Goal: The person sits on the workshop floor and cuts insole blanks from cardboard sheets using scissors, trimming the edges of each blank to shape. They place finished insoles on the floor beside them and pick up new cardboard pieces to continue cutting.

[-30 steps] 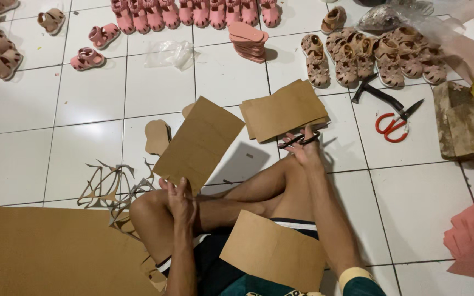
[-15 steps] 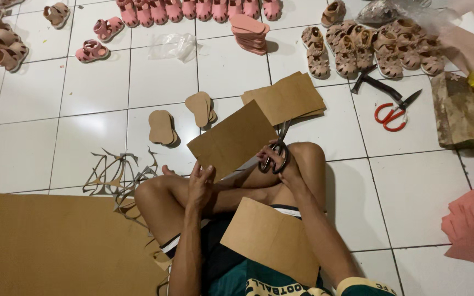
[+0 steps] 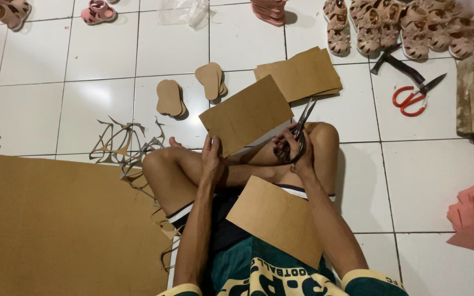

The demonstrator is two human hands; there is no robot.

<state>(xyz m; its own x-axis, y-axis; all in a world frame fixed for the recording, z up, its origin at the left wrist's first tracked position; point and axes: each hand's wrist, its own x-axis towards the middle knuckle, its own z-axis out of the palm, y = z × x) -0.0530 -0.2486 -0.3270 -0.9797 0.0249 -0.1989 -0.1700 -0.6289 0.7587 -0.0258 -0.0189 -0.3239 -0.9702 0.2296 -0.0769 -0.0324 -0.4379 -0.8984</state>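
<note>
While left hand (image 3: 212,159) pinches brown cardboard sheet (image 3: 246,115), right hand (image 3: 294,148) fingers grip scissors (image 3: 302,125).

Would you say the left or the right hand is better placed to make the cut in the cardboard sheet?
Probably the right hand: it grips the scissors, blades raised beside the cardboard sheet. The left hand only holds the sheet's lower edge.
</note>
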